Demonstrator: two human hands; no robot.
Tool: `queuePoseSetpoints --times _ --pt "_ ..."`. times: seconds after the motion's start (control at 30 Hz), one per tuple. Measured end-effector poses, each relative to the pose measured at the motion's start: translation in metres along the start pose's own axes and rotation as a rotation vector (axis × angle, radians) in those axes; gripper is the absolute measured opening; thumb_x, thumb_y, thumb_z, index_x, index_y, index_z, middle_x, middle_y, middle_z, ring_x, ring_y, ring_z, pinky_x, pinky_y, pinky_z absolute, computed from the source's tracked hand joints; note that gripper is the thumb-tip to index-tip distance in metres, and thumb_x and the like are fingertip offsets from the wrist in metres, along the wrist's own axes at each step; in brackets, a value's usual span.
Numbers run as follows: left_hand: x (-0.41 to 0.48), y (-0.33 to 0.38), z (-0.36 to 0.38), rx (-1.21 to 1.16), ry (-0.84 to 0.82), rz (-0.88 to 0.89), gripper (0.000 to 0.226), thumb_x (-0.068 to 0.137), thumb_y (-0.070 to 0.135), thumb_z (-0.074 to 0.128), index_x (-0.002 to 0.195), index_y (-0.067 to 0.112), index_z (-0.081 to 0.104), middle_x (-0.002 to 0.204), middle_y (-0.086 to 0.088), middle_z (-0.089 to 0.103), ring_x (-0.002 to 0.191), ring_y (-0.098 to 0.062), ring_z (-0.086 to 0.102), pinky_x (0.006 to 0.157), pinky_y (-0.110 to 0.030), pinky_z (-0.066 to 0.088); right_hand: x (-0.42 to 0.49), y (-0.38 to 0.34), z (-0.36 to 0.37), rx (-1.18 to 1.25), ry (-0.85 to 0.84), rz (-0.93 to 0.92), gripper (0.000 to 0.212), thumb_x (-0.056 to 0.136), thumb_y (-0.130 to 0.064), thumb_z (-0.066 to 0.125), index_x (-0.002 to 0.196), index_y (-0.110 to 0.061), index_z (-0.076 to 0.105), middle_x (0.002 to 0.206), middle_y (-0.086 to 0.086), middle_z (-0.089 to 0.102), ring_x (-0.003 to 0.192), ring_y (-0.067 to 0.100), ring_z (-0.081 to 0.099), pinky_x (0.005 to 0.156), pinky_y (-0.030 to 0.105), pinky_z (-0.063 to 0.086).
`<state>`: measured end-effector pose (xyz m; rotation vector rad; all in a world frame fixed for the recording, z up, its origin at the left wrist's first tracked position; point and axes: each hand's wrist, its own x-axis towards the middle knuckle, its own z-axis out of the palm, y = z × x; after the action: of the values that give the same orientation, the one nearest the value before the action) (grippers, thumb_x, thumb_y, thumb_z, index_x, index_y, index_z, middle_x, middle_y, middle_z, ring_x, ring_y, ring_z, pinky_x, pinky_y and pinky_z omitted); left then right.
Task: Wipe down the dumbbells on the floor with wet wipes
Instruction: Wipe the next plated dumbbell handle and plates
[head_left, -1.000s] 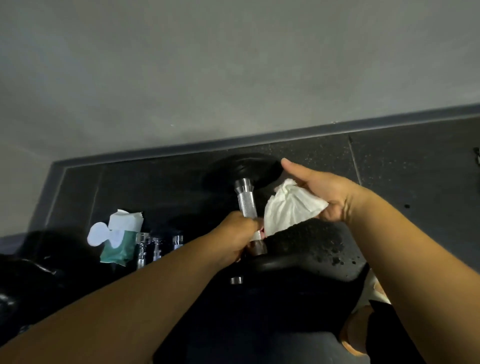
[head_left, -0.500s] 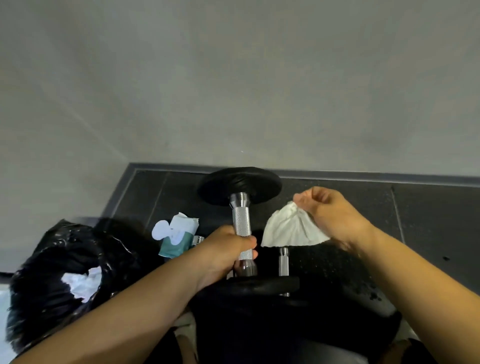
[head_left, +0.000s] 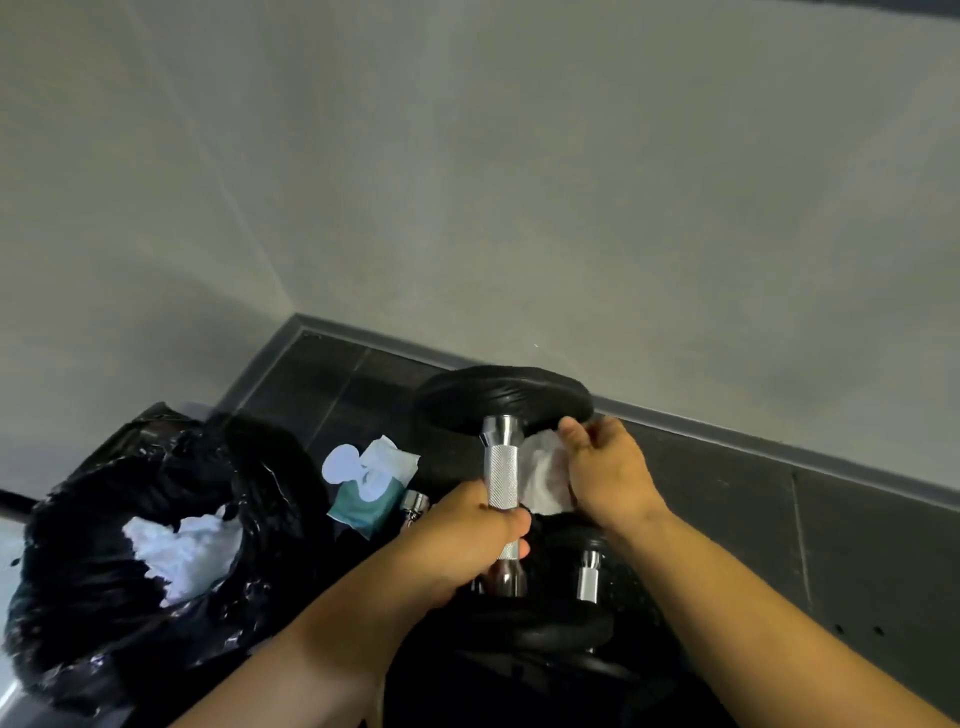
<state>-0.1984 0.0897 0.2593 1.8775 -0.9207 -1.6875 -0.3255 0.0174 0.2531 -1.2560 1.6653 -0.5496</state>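
**Black-plated, chrome-handled dumbbell (head_left: 501, 467) gripped upright for wiping**

Left of the dumbbell: crumpled black plastic bin bag (head_left: 78, 623), used white wipes inside. Around its knurled bar, low down: left hand (head_left: 462, 545), clamped tight. Against the bar's right side, under the top plate: right hand (head_left: 608, 483), clutching a crumpled white wet wipe (head_left: 540, 478). Just left: teal wipe pack (head_left: 363, 499), flap open.

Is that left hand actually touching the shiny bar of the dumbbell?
Touching. The head view shows the left hand closed round the lower part of the dumbbell's metal bar, gripping it with no gap.
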Motion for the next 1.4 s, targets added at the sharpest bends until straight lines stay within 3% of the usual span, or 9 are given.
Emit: queuePoseSetpoints --times 0.17,0.4,0.6,0.7,0.83,0.93,1.0,1.17,1.4 --pt "0.006 0.008 -0.019 -0.034 0.040 0.032 0.025 0.092 0.022 0.058 0.115 0.019 0.052 0.096 0.000 0.068 0.084 -0.006 0.068 0.072 -0.026 0.052 -0.014 -0.021 0.018 0.200 0.092 0.005 0.022 0.097 -0.030 0.051 0.089 -0.010 0.053 0.080 0.005 0.058 0.073 0.017 0.052 0.063 0.027 0.043" --pt "0.006 0.010 -0.041 -0.019 0.058 0.076 0.014 0.092 0.015 0.054 0.104 0.017 0.061 0.091 -0.004 0.068 0.076 -0.012 0.064 0.069 -0.025 0.052 -0.051 -0.067 0.038 0.500 -0.145 0.000 0.022 0.094 -0.024 0.055 0.083 -0.009 0.066 0.081 0.009 0.070 0.078 0.019 0.063 0.079 0.031 0.051" --pt "0.001 0.016 -0.052 -0.012 0.133 0.107 0.010 0.087 0.009 0.053 0.083 0.017 0.057 0.092 -0.012 0.068 0.085 -0.023 0.066 0.075 -0.032 0.054 -0.062 -0.082 0.061 0.382 -0.106 -0.153 0.018 0.093 -0.006 0.055 0.088 -0.011 0.070 0.079 -0.001 0.072 0.068 0.000 0.066 0.059 0.011 0.049" --pt "-0.002 0.017 -0.056 -0.046 0.162 0.176 0.022 0.091 0.006 0.050 0.073 0.020 0.052 0.077 -0.002 0.061 0.071 -0.014 0.059 0.067 -0.027 0.051 -0.049 -0.079 0.076 0.205 0.033 -0.224 0.015 0.084 -0.003 0.067 0.082 -0.018 0.062 0.079 0.000 0.067 0.073 0.011 0.065 0.065 0.020 0.052" --pt "0.000 0.019 -0.055 -0.080 0.220 0.237 0.021 0.093 0.015 0.052 0.074 0.023 0.048 0.074 0.005 0.057 0.065 -0.004 0.053 0.051 -0.011 0.043 -0.031 -0.084 0.086 0.140 0.100 -0.122 0.029 0.073 -0.031 0.080 0.091 -0.019 0.059 0.089 0.003 0.068 0.082 0.019 0.067 0.077 0.038 0.057" --pt "-0.004 0.021 -0.055 -0.018 0.238 0.306 0.014 0.092 0.007 0.052 0.100 0.016 0.059 0.096 -0.007 0.065 0.087 -0.021 0.063 0.074 -0.022 0.050 -0.031 -0.099 0.093 0.036 0.002 -0.029 0.060 0.061 -0.060 0.073 0.103 -0.017 0.064 0.093 0.001 0.070 0.088 0.018 0.068 0.084 0.040 0.055" --pt "-0.006 0.023 -0.053 0.104 0.248 0.386 0.031 0.089 -0.002 0.053 0.119 0.004 0.058 0.114 -0.014 0.063 0.106 -0.027 0.061 0.076 -0.011 0.040 -0.031 -0.110 0.095 -0.024 -0.062 0.052 0.076 0.049 -0.068 0.066 0.105 -0.017 0.062 0.100 0.005 0.068 0.096 0.025 0.064 0.093 0.045 0.049" --pt "-0.008 0.024 -0.055 0.059 0.229 0.402 0.022 0.094 0.009 0.050 0.075 0.020 0.046 0.068 0.005 0.048 0.056 -0.005 0.047 0.043 -0.005 0.038 -0.015 -0.121 0.083 0.190 -0.172 0.092 0.020 0.082 -0.026 0.072 0.082 -0.009 0.061 0.073 0.009 0.064 0.067 0.023 0.062 0.060 0.031 0.050" --pt "-0.008 0.026 -0.068 -0.204 -0.042 0.540 0.023 0.092 0.015 0.058 0.115 0.020 0.056 0.094 -0.001 0.070 0.084 -0.007 0.071 0.081 -0.026 0.057 0.006 -0.127 0.050 0.430 -0.749 0.088 0.012 0.073 -0.019 0.068 0.063 -0.014 0.066 0.064 0.002 0.064 0.077 0.020 0.070 0.076 0.034 0.055"
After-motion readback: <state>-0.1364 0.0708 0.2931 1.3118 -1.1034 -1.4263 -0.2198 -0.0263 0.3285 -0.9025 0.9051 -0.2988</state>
